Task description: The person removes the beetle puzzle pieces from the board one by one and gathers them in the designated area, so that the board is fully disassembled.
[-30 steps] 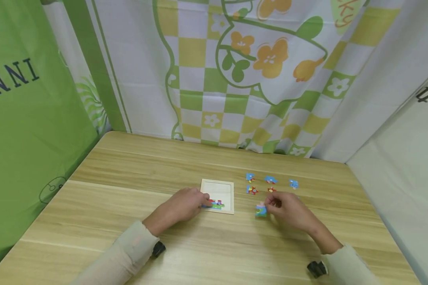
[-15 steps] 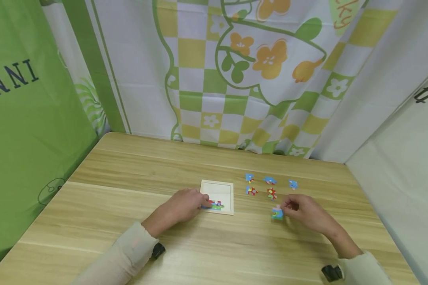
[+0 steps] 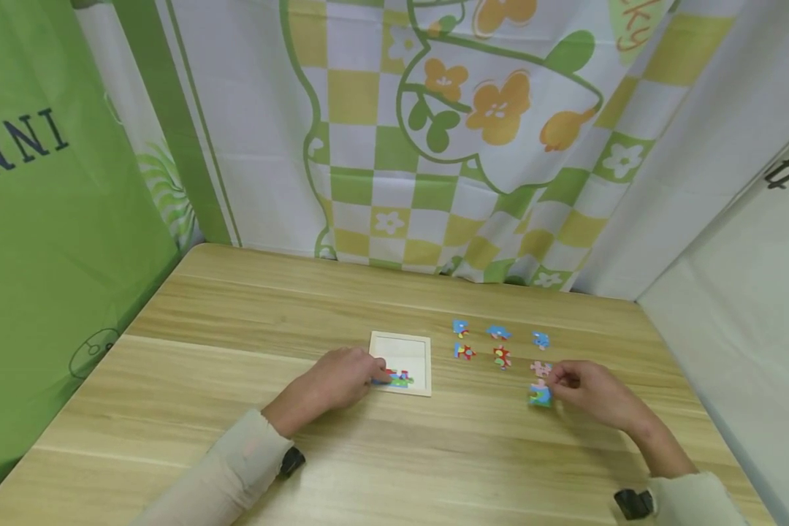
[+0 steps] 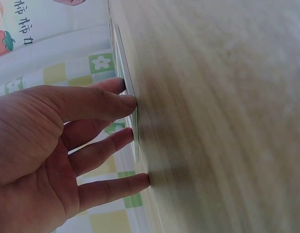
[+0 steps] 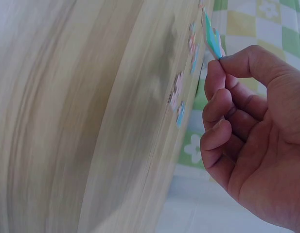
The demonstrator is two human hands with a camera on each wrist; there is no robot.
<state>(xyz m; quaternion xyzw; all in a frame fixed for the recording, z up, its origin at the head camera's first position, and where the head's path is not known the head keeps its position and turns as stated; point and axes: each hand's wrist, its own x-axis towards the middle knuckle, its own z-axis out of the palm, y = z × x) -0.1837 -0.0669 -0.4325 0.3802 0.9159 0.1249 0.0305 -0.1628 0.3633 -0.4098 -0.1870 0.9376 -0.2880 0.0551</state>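
A square wooden puzzle frame (image 3: 401,352) lies on the table, with joined jigsaw pieces (image 3: 401,380) in red, blue and green along its near side. My left hand (image 3: 347,376) rests on the frame's near left corner; in the left wrist view its thumb touches the frame's edge and the little fingertip reaches the tabletop. My right hand (image 3: 595,394) pinches a blue, green and pink jigsaw piece (image 3: 539,397) between thumb and index finger. In the right wrist view that piece is tilted above the table. Just beyond it lies a pink jigsaw piece (image 3: 540,369).
Several loose jigsaw pieces lie right of the frame, among them a blue one (image 3: 460,327), a red one (image 3: 502,357) and another blue one (image 3: 540,340). The wooden table (image 3: 394,467) ends at a patterned curtain (image 3: 408,204) behind, with fabric on both sides.
My right hand has moved right with the pinched piece, from near the frame to just below the pink piece, uncovering the red and pink pieces. My left hand stays on the frame.
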